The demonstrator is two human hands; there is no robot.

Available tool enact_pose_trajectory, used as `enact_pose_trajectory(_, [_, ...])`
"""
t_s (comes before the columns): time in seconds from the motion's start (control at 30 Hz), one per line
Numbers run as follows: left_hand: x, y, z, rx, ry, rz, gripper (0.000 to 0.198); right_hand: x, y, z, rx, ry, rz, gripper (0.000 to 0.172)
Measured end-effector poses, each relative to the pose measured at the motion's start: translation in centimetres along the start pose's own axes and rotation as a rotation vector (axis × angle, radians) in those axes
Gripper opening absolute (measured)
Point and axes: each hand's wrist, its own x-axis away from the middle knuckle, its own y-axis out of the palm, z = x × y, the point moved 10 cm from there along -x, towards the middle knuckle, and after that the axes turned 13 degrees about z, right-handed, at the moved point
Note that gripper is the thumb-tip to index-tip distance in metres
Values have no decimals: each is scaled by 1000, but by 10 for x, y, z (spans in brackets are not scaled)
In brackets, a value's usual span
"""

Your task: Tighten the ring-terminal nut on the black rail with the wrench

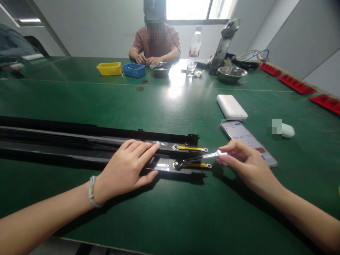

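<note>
Two long black rails (79, 153) lie side by side across the green table. My left hand (132, 161) rests flat over both near their right ends, fingers stretched out and thumb apart. Between the thumb and fingers of my right hand (239, 157) is the end of a silver wrench (205, 156). Its dark far end sits at the round fastener on the nearer rail. A yellow wire with ring terminals (192, 148) is attached to the farther rail. Another yellow wire (199, 165) extends from the nearer rail, partly under the wrench.
A phone (249, 141) showing a timer lies beyond my right hand, beside a white power bank (231, 107). Farther back stand a yellow bin (109, 69), a blue bin (134, 71), metal bowls (232, 74) and bottles (194, 53). A person (156, 42) sits across the table.
</note>
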Motion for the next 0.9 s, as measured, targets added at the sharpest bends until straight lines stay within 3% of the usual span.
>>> enact_pose_trajectory(0.3, [-2,3,0,-9,13,1,53,2,1,-12,-13,-106,-23,33])
enact_pose_trajectory(0.7, [-1,6,1,-2,15,5,54,-3,-3,8,-5,-24,6,30])
enact_pose_trajectory(0.9, [0,3,0,-12,20,11,54,-1,-1,6,-71,-14,-22,31])
